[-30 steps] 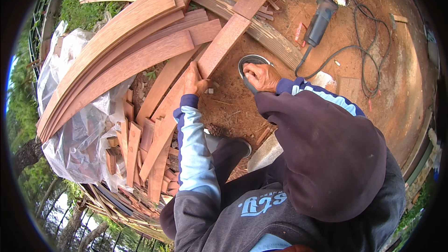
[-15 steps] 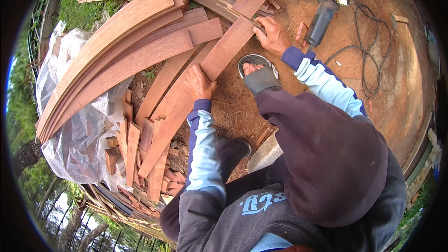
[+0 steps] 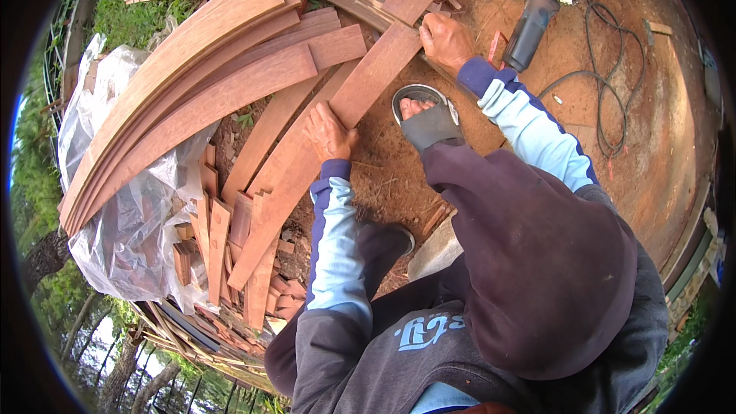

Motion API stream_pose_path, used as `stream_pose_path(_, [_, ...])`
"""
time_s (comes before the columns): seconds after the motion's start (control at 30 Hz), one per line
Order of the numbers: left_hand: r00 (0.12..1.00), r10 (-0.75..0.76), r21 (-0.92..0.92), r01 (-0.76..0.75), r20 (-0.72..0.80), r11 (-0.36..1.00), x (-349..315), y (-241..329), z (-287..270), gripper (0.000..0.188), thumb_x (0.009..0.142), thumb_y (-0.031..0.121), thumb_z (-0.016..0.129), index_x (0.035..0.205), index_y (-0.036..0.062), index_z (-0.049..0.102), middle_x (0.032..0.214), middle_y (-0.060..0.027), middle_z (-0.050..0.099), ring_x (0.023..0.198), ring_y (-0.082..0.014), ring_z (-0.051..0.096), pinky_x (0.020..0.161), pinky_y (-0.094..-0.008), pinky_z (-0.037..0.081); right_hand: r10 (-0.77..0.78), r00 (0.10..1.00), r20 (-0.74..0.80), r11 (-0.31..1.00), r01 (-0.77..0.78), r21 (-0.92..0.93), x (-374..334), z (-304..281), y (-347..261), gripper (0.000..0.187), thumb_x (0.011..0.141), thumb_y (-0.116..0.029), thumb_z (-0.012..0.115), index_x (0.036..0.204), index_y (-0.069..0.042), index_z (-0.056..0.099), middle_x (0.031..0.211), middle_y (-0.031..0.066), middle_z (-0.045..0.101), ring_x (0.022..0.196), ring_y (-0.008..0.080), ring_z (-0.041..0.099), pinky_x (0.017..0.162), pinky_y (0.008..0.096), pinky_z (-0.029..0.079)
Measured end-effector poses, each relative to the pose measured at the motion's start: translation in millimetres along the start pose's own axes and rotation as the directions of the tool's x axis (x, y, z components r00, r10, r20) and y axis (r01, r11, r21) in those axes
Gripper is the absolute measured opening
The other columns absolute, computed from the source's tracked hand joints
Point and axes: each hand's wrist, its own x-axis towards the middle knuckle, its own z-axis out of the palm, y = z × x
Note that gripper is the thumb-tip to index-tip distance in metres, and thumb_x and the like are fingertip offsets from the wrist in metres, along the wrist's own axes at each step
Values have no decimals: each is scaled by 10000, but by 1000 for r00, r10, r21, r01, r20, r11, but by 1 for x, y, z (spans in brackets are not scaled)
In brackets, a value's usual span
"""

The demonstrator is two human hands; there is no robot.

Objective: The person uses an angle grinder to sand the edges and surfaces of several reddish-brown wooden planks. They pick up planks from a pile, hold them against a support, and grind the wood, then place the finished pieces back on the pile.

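A long reddish-brown wooden plank point(image 3: 378, 69) runs diagonally from lower left to the top, with a seam across it near my right hand. My left hand point(image 3: 330, 132) grips the plank's edge around its middle, the fingers lying over the top face. At the seam, my right hand point(image 3: 447, 41) is closed with curled fingers against the plank's right edge. Whatever it may hold is hidden by the fingers. Beneath the plank, a rough wooden beam point(image 3: 349, 0) lies crosswise. My sandalled foot point(image 3: 426, 115) rests just right of the plank.
Curved boards point(image 3: 192, 61) are stacked at left over clear plastic sheeting point(image 3: 130, 245). Wood offcuts point(image 3: 218, 249) lie lower left. An angle grinder point(image 3: 530, 27) with a toothed disc lies at upper right, its black cord point(image 3: 602, 80) coiled on the dirt ground point(image 3: 652, 130).
My right hand has shifted slightly up, its wrist turned and its fingers more tightly curled. My left hand stays on the plank, which has barely moved.
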Motion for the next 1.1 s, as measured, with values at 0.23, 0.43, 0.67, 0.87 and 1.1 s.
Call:
stream_pose_path(0.23, [1000,-10,-27,10,10,1000,0,0,0,689,506,150,868,1069,71,478,1030,-153,545,1011,-353,525,861,-462,403,35,999,19,984,-38,173,-20,-15,1,150,858,-167,605,966,-79,659,917,148,659,844,377,635,734,457,516])
stream_pose_path(0.43, [999,-15,-27,16,39,1000,1,1,-3,692,503,154,873,1063,72,474,1036,-153,541,1011,-354,525,861,-464,400,31,998,53,993,-37,115,-28,-4,-4,130,847,-189,634,913,-77,638,887,151,654,836,378,633,717,462,516])
stream_pose_path(0.67, [1000,-6,-17,6,22,1000,0,-1,-1,715,491,159,877,1069,75,465,1037,-150,529,1004,-352,521,863,-471,396,26,1000,-13,977,-22,213,-24,-7,-10,132,850,-170,628,915,-55,624,939,147,639,841,374,628,719,456,516])
stream_pose_path(0.87, [998,-21,-18,22,60,1000,1,-2,-1,719,493,162,876,1074,72,461,1051,-148,522,1009,-354,515,865,-468,398,-147,986,-83,979,157,130,-24,2,-10,132,851,-154,621,934,-52,626,903,134,612,848,358,621,728,432,515])
stream_pose_path(1.1, [998,-32,-46,35,56,998,0,0,-3,711,505,160,873,1078,71,463,1074,-149,520,1029,-355,509,884,-482,399,-240,970,-38,959,243,146,-30,-5,-8,127,826,-108,641,941,-58,619,919,134,604,873,340,617,747,421,513])
